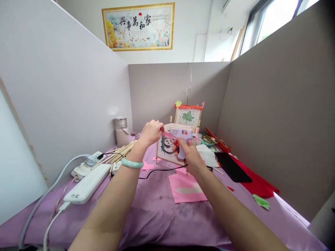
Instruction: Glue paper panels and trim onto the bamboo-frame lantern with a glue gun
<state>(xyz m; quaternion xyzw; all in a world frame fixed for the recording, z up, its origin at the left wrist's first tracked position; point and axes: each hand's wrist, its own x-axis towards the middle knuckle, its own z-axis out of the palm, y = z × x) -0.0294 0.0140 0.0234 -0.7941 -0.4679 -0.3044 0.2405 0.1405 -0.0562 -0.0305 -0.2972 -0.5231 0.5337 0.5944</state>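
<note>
My right hand (188,153) is wrapped round a pale purple glue gun (181,134), whose nozzle points left at the top of a small stick-framed lantern (167,148) with a panda drawing on its front panel. My left hand (151,132), with a green bangle on its wrist, pinches the lantern's upper left corner. The glue gun's black cord (159,170) trails across the purple table cloth. A second lantern (188,116) with a green leaf drawing and red trim stands just behind.
A white power strip (87,183) and a plug block with cables lie at the left, beside a bundle of wooden sticks (120,152) and a jar (121,131). Pink paper (187,188) lies in front; a black phone (232,167) and red paper lie at the right. Grey partition walls enclose the desk.
</note>
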